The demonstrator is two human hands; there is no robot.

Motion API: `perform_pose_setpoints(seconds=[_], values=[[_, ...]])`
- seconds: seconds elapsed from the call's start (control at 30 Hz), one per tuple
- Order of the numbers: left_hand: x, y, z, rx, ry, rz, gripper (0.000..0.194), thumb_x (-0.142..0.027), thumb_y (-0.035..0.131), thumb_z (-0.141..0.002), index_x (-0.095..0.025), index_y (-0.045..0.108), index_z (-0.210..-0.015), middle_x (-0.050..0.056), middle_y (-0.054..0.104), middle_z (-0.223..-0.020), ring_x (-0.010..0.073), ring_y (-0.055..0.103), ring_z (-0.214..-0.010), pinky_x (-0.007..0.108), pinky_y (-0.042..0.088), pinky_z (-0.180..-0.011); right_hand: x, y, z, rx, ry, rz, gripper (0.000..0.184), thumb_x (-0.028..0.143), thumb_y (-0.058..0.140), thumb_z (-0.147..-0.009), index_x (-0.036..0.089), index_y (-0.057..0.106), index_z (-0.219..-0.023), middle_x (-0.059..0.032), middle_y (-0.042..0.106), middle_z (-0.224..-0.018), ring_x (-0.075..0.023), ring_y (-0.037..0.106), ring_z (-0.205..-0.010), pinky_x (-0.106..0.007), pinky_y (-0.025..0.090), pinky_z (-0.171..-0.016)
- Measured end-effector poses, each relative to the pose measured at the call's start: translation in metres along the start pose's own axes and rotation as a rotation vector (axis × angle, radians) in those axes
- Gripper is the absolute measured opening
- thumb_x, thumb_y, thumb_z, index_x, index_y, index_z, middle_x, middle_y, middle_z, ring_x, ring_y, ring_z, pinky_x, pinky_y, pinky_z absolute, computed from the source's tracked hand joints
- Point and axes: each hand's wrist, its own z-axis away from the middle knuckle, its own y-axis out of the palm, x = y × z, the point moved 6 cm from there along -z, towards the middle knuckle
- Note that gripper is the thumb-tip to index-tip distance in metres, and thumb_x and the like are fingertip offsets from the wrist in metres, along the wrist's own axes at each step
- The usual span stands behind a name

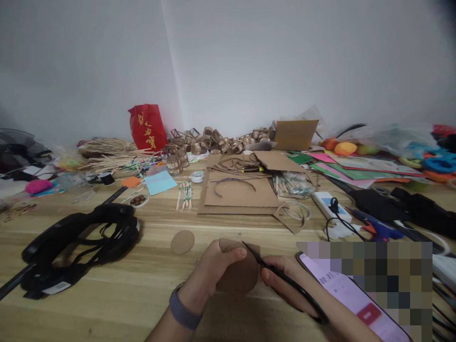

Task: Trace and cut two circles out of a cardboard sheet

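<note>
At the near middle of the bench [142, 308], left hand [217, 263], banded at the wrist, has its fingers closed on a cardboard piece [240, 273]. Right hand [281, 280] grips black scissors [285, 280], blades at the piece's right edge, pointing far-left. Cut cardboard disc [183, 242] lies flat just left of the piece. Farther off, stacked cardboard sheets [237, 192]; black headset-like item [81, 242] to the left; lit phone [351, 294] at near right, partly masked by pixelation.

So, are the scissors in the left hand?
No, the right hand holds the scissors, while the left hand grips the piece of cardboard.
</note>
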Motion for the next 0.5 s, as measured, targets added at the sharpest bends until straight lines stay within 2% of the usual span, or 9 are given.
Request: perform_pose_setpoints(seconds=[0.23, 0.4, 0.5], values=[[0.0072, -0.0072, -0.0029, -0.051, -0.049, -0.068, 0.038, -0.049, 0.088, -0.056, -0.017, 0.075, -0.074, 0.002, 0.072, -0.072, 0.0215, 0.061, -0.073, 0.033, 0.044, -0.073, 0.0032, -0.0001, -0.0009, 0.008, 0.031, 0.013, 0.08, 0.101, 0.029, -0.079, 0.024, 0.042, -0.067, 0.0055, 0.03, -0.062, -0.0119, 0.026, -0.055, -0.028, 0.018, -0.05], [0.0056, -0.0045, -0.0031, 0.03, -0.007, -0.056, 0.036, -0.049, 0.086, -0.062, -0.017, 0.076, -0.074, 0.003, 0.073, -0.073, 0.0239, 0.064, -0.078, 0.033, 0.045, -0.076, 0.0011, 0.0001, 0.0001, 0.007, 0.006, 0.004, 0.077, 0.099, 0.031, -0.082, 0.024, 0.041, -0.068, 0.006, 0.03, -0.061, -0.0114, 0.027, -0.055, -0.027, 0.018, -0.049], [0.0058, -0.0054, -0.0032, 0.037, 0.0, -0.054, 0.037, -0.049, 0.087, -0.062, -0.017, 0.078, -0.078, 0.003, 0.075, -0.074, 0.0247, 0.065, -0.08, 0.034, 0.046, -0.077, 0.0026, 0.0004, 0.0016, 0.017, -0.024, -0.011, 0.076, 0.097, 0.032, -0.084, 0.023, 0.041, -0.068, 0.0064, 0.03, -0.062, -0.011, 0.025, -0.055, -0.027, 0.018, -0.049]])
